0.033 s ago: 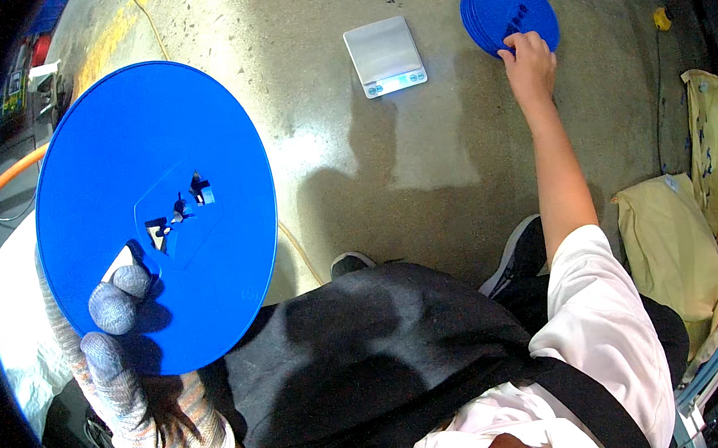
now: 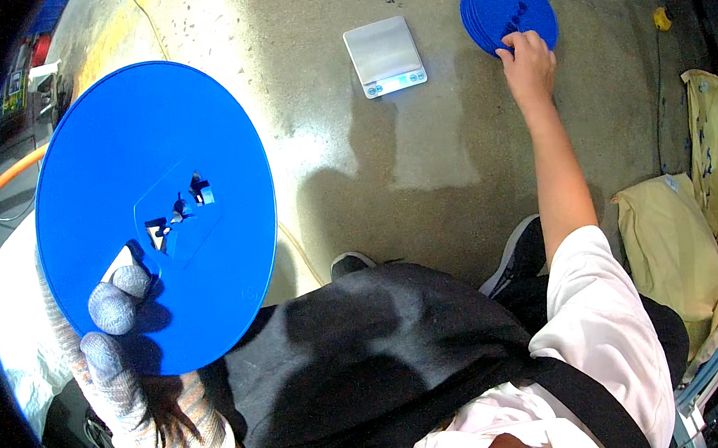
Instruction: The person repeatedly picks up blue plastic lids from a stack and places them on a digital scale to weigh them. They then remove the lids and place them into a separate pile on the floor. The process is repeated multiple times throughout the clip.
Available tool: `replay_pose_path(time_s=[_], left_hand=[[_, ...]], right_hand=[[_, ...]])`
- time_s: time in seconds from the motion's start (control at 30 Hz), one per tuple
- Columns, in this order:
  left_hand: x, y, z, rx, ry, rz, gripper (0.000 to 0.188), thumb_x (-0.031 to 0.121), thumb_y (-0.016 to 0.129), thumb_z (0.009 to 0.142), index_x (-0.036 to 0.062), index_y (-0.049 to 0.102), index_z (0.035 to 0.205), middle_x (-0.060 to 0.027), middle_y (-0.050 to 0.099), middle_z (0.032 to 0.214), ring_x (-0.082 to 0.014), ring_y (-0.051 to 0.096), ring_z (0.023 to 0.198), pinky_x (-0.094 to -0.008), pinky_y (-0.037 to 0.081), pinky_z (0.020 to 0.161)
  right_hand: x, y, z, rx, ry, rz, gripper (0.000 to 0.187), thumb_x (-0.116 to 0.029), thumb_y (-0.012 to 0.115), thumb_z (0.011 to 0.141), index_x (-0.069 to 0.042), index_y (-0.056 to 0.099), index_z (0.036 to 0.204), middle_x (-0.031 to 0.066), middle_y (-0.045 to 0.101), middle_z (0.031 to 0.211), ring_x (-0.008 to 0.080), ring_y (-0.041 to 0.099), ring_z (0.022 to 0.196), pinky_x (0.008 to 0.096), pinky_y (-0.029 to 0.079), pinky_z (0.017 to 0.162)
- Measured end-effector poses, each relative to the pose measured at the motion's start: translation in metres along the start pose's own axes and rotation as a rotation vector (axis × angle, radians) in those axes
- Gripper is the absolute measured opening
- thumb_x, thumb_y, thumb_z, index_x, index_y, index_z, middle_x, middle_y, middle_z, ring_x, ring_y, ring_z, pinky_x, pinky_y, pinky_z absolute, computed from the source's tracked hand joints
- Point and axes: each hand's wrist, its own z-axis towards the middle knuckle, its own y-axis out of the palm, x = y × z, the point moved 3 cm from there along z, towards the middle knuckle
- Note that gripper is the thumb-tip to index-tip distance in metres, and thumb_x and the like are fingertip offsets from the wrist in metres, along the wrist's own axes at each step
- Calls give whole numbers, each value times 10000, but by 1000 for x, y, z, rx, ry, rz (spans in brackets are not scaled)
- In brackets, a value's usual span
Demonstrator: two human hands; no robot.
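Observation:
My left hand (image 2: 127,324), in a grey knitted glove, holds a large round blue plastic disc (image 2: 203,308) by its lower left part. The disc is tilted up above my lap and has several cut-outs about its middle; gloved fingertips show against its face beside one opening. At the far right, my bare right hand (image 2: 529,65) is closed on the near edge of a stack of blue discs (image 2: 519,1) lying on the floor. Its thumb and fingers pinch there, and how many discs they grip I cannot tell. Dark openings mark the top disc's middle.
A small digital scale (image 2: 381,49) with a lit display stands on the concrete floor (image 2: 452,206), left of the stack. Tan sacks (image 2: 666,229) lie at my right. An orange hose (image 2: 9,178) and a white bag (image 2: 18,317) are at the left.
The stack and my right hand have shifted very slightly away from me. My left hand and its disc look the same.

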Motion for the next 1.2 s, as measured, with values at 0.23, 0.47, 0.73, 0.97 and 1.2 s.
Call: replay_pose_path(time_s=[0.23, 0.47, 0.73, 0.97, 1.2], left_hand=[[2, 0, -1, -23, 5, 57, 722, 236, 678, 880, -10, 313, 1453, -123, 672, 1040, -254, 652, 989, -401, 507, 914], [4, -5, -3, -87, -29, -39, 551, 207, 582, 945, -5, 382, 1412, -88, 657, 1076, -228, 584, 1083, -410, 410, 1030], [3, -4, -8, -20, -20, -40, 559, 208, 587, 942, -6, 378, 1414, -91, 657, 1074, -233, 587, 1083, -416, 412, 1030], [5, -11, -10, 5, -3, -36, 567, 209, 590, 939, -6, 375, 1417, -94, 657, 1072, -236, 589, 1084, -421, 415, 1030], [4, -9, -14, 29, -17, -49, 574, 210, 594, 936, -6, 371, 1419, -96, 657, 1071, -240, 591, 1084, -426, 417, 1029]], right_hand=[[-51, -17, 6, 70, -161, 153, 230, -177, 753, 734, -154, 639, 933, 22, 584, 940, 243, 569, 954, 419, 397, 775], [-95, -27, -2, 24, -314, 267, 236, -183, 741, 726, -157, 633, 934, 16, 569, 939, 227, 558, 940, 400, 380, 774], [-134, -8, -25, -183, -406, 307, 213, -150, 707, 744, -145, 635, 944, 26, 547, 917, 225, 547, 908, 393, 390, 773], [-140, 15, -35, -213, -459, 239, 177, -147, 695, 742, -116, 627, 902, 39, 543, 871, 225, 560, 868, 407, 401, 741], [-136, 22, -36, -164, -467, 204, 175, -198, 701, 739, -126, 640, 886, 44, 553, 868, 229, 562, 864, 409, 404, 741]])
